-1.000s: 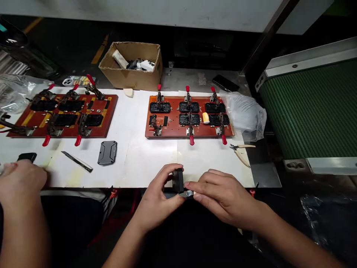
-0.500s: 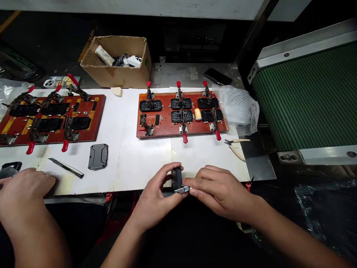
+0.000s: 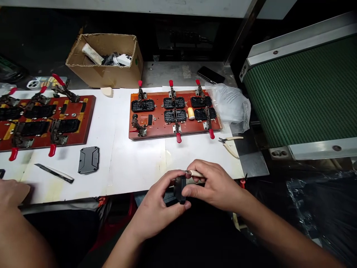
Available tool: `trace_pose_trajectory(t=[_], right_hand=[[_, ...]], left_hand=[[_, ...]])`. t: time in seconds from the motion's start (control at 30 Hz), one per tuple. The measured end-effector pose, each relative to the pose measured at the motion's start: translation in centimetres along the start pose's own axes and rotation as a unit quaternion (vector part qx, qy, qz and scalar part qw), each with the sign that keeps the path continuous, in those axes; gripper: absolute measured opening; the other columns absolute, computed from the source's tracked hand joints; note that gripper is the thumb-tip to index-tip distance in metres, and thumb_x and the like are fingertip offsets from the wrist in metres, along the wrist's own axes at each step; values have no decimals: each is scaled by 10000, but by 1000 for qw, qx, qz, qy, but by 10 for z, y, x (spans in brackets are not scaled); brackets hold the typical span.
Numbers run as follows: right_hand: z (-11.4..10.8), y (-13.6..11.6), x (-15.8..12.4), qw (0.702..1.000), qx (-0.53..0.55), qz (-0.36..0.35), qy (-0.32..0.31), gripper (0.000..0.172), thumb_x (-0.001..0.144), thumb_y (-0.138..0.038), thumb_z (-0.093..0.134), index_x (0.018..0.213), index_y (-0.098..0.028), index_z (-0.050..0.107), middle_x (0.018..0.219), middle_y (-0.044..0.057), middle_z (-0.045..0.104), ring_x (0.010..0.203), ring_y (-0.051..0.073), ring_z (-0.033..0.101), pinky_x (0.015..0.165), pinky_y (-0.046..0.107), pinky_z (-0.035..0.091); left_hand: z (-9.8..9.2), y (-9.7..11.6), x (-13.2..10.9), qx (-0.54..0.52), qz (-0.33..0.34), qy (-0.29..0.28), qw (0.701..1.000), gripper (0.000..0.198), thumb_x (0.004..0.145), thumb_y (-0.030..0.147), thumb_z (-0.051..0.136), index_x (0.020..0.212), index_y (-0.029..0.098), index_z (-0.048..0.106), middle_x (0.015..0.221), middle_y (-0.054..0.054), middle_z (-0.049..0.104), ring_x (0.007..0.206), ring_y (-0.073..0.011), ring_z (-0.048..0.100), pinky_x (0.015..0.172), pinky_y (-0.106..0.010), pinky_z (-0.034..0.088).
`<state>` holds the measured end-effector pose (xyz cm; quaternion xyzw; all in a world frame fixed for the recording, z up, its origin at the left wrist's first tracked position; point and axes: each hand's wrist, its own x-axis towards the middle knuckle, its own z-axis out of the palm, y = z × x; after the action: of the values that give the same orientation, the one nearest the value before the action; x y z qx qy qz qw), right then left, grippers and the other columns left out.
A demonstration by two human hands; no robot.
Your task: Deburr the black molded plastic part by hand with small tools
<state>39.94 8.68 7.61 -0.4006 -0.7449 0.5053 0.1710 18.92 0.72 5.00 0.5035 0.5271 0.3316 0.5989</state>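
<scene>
left hand pinches a small black plastic part by its edges at the bench front; right hand grips a pale-handled blade against it; likely light, stiff, best gripped at the sides

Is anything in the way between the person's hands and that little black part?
Nothing visible does. The left hand already grips the black part, and the right hand touches it while holding a pale-handled tool.
</scene>
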Motion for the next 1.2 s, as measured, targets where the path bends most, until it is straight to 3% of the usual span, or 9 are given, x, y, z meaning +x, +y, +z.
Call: trace_pose_trajectory(t=[0.17, 0.27, 0.33, 0.5, 0.63, 0.87, 1.0, 1.07, 1.2], right_hand=[[4, 11, 6, 998, -13, 34, 60, 335, 1084, -369, 530, 800, -198, 575, 738, -39, 548, 710, 119, 516, 677, 267, 371], [2, 13, 5, 995, 42, 54, 68, 130, 1050, -336, 599, 1097, -229, 657, 879, -33, 616, 750, 116, 531, 702, 257, 411], [4, 12, 3, 992, 113, 41, 29, 257, 1006, -365, 686, 1238, -263, 650, 1004, -19, 639, 716, 100, 513, 661, 244, 424], [20, 14, 2, 981, 164, -76, 65, 164, 1013, -370, 685, 964, -216, 710, 927, 9, 626, 804, 133, 589, 730, 267, 471], [25, 21, 1, 974, 177, -22, 143, 328, 1080, -444, 555, 860, -204, 591, 801, -13, 557, 725, 127, 518, 696, 271, 428], [25, 19, 2, 982, 175, -50, 51, 307, 974, -528, 710, 1025, -225, 718, 941, 15, 640, 750, 129, 575, 694, 261, 481], [27, 24, -7, 980, 86, 60, 170, 266, 1065, -463, 555, 980, -236, 666, 918, 20, 668, 870, 164, 648, 785, 255, 533], [33, 31, -16, 986, 62, 73, 135, 228, 1045, -474, 574, 1089, -267, 662, 1014, 32, 695, 920, 180, 684, 763, 236, 565], [52, 51, -35, 997, 26, -52, 54, 371, 887, -452, 778, 1220, -333, 664, 1210, 66, 695, 965, 227, 744, 708, 225, 621]], left_hand=[[-1, 1, -2, 33, 3, -4, 999, 562, 840, 300, 835, 1367, 341, 644, 1417, -64, 652, 1291, -320, 634, 1175, -476, 470], [-3, -3, -4, 28, -14, -9, 999, 574, 848, 345, 835, 1383, 352, 628, 1435, -66, 645, 1264, -318, 655, 1176, -483, 467], [-3, -5, -4, 10, -8, -8, 1000, 589, 844, 356, 842, 1390, 332, 623, 1437, -82, 645, 1270, -327, 651, 1154, -481, 486], [1, -7, -3, -37, -6, -27, 999, 598, 839, 352, 852, 1392, 318, 626, 1416, -77, 657, 1310, -327, 620, 1156, -474, 487], [2, -10, -6, -72, -29, -42, 996, 597, 834, 341, 856, 1385, 334, 625, 1433, -71, 641, 1329, -326, 612, 1187, -485, 454], [-1, -12, -5, -91, -24, -44, 995, 643, 806, 334, 886, 1396, 342, 630, 1441, -60, 653, 1337, -309, 609, 1172, -444, 451], [2, -9, -8, -162, -16, -61, 985, 905, 743, 313, 945, 1534, 347, 507, 1262, -64, 732, 1223, -269, 674, 1130, -420, 460], [6, -12, -6, -267, -5, -10, 964, 834, 804, 380, 902, 1525, 308, 490, 1191, -83, 734, 1152, -257, 714, 1039, -399, 512], [15, -24, 6, -363, 12, 145, 920, 547, 889, 558, 783, 1238, 222, 529, 1004, -100, 758, 936, -263, 785, 880, -403, 578]])
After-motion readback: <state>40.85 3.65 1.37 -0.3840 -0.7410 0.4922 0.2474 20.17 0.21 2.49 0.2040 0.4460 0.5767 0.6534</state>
